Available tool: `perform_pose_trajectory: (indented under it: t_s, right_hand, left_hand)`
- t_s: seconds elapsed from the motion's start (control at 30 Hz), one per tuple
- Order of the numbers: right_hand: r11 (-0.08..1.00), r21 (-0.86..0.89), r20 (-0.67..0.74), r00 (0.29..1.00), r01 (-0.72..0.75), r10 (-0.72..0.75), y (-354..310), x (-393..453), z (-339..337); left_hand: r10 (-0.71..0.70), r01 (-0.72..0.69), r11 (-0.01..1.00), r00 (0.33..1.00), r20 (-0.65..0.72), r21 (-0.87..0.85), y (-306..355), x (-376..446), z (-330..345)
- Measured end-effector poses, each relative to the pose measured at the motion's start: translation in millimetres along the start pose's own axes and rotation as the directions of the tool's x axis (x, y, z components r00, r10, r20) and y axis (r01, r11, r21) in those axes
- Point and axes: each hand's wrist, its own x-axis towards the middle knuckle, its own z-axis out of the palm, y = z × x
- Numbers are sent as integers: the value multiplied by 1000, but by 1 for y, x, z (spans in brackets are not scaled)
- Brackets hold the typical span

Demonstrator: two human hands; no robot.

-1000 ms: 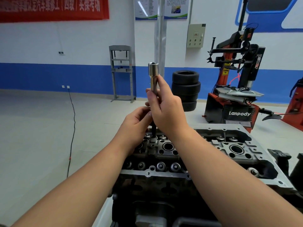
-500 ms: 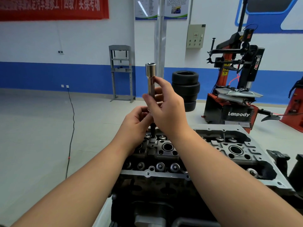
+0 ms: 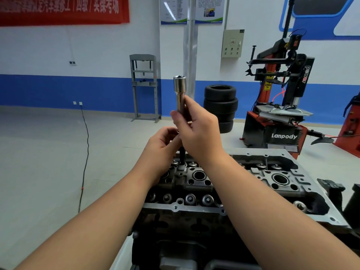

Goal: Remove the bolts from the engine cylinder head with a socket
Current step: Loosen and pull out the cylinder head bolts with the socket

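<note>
The engine cylinder head (image 3: 194,208) lies in front of me, grey metal with valve springs and round bores. A long chrome socket tool (image 3: 180,90) stands upright above its far left part. My right hand (image 3: 200,133) is wrapped around the tool's middle. Just below it, my left hand (image 3: 161,147) pinches the tool with its fingertips. From under both hands a dark shaft (image 3: 182,157) runs down to the head's top face. Whether that shaft is a bolt or the tool's lower end, I cannot tell.
A stack of tyres (image 3: 220,102) and a red and black tyre changer (image 3: 280,117) stand behind the engine on the right. A grey press frame (image 3: 144,86) is at the back wall. A black cable (image 3: 85,152) crosses the floor on the left. Dark parts (image 3: 331,190) sit at the head's right end.
The upright tool has shifted slightly to the left, and my right hand's fingers have shifted a little on it. My left hand stays below in the same place.
</note>
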Motion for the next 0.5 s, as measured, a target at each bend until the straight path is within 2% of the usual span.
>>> perform_pose_trajectory:
  t_s: [0.17, 0.23, 0.37, 0.5]
  right_hand:
    - [986, 70, 131, 981, -154, 144, -5, -2, 0]
    - [991, 68, 123, 986, -119, 110, -6, -1, -1]
    - [1000, 10, -2, 1000, 19, -19, -3, -3, -2]
    - [996, 49, 48, 996, -74, 72, -5, -2, 0]
  left_hand:
    - [-5, 3, 1000, 998, 59, 21, 1, -1, 0]
    - [7, -7, 1000, 999, 49, 7, 3, -2, 0]
    - [2, -2, 1000, 1000, 14, 0, 2, -1, -1]
    - [-22, 23, 999, 999, 37, -26, 1, -1, 0]
